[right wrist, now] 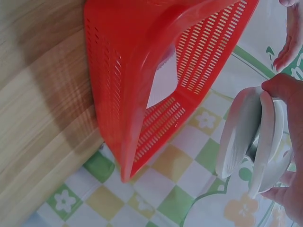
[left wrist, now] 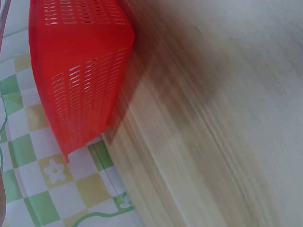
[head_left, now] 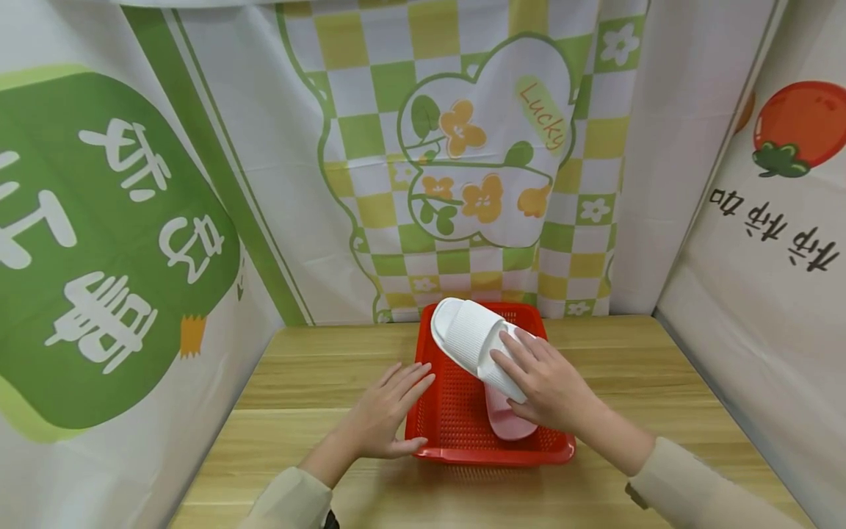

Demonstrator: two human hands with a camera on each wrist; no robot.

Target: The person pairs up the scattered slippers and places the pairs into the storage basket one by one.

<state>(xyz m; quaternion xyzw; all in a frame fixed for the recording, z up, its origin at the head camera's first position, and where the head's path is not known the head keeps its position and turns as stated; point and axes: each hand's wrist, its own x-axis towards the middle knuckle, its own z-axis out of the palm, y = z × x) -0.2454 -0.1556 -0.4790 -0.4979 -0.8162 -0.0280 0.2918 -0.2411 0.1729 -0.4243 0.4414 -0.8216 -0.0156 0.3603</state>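
Observation:
My right hand [head_left: 555, 386] grips a pair of white slippers [head_left: 472, 334] by the heel end, above the red basket [head_left: 426, 441]. In the right wrist view the pair shows as two soles [right wrist: 241, 132] side by side, with thumb and fingers around them. Beneath, a pink slipper [head_left: 509, 422] lies inside the basket, partly hidden by the white pair. My left hand [head_left: 386, 415], fingers extended and spread, is at the basket's left rim and holds nothing.
The basket stands on a wooden table [head_left: 317, 411], near its back edge. Behind it hangs a green-and-yellow checked cloth [head_left: 396, 220]. Printed cloth walls close off the left [head_left: 99, 242] and right [head_left: 760, 294] sides.

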